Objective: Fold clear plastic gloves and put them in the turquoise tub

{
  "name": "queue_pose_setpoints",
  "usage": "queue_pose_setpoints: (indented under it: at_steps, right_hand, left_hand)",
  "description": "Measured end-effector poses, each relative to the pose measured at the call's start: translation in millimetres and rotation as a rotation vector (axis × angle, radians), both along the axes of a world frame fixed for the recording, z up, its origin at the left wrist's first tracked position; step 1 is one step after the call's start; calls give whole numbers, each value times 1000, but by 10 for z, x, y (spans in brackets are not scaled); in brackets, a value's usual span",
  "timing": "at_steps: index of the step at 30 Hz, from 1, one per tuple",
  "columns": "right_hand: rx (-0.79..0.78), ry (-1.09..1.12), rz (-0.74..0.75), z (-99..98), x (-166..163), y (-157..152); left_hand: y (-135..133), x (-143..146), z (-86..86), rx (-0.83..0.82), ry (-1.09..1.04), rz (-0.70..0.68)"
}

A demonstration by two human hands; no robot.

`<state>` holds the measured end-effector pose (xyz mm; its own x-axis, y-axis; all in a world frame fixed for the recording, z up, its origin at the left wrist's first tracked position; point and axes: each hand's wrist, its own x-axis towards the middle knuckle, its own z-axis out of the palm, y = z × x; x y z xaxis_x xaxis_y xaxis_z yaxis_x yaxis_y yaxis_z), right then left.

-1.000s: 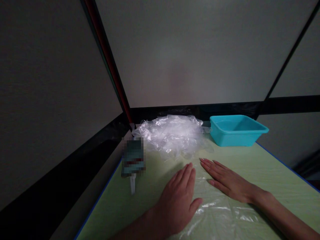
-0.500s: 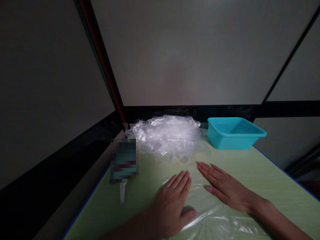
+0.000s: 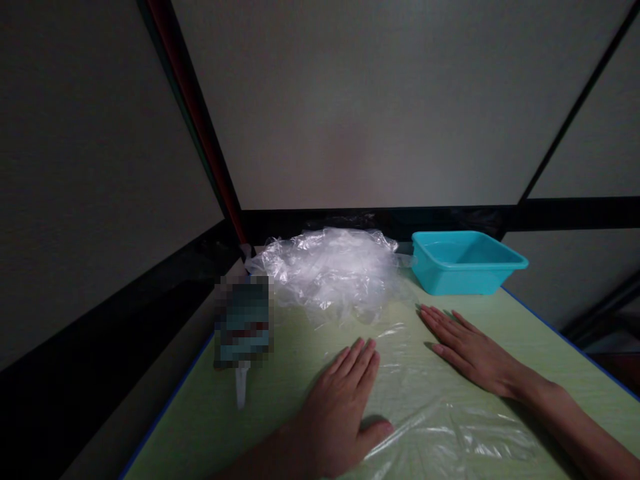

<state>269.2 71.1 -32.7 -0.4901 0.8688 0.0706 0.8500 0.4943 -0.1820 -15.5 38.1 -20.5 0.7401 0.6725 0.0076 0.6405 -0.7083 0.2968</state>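
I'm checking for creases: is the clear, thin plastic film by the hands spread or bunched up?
Spread, though wrinkled: the film lies low across the pale green tabletop, shiny creases showing beside the left hand.

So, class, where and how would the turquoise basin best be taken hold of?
Take the turquoise basin by the rim at its right end, probably coming from the right with the right hand. It stands upright, and its rim there flares out past the narrower base, leaving a lip to hook under. Crumpled clear plastic crowds its left end.
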Motion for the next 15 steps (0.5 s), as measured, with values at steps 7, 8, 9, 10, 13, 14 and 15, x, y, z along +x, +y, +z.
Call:
queue_pose_setpoints:
  at_steps: [7,8,9,10,13,14,15]
  right_hand:
    - [-63,40,201,122,-324,-56]
    - [-71,39,218,114,-361,-56]
    - [-76,42,227,100,-384,-55]
    - [-79,48,228,85,-394,-52]
    - [-86,58,216,52,-381,-44]
    - [-89,57,214,49,-374,-43]
    - [-91,55,214,50,-369,-43]
  left_hand:
    - [-1,3,-1,-11,-15,10]
    - [-2,4,-2,-12,-16,11]
    - [-1,5,-3,-12,-19,11]
    - [0,5,-5,-12,-23,9]
    - [12,-9,-6,-26,-15,8]
    - [17,-20,-5,-36,-4,15]
    - [24,-34,-2,-48,10,27]
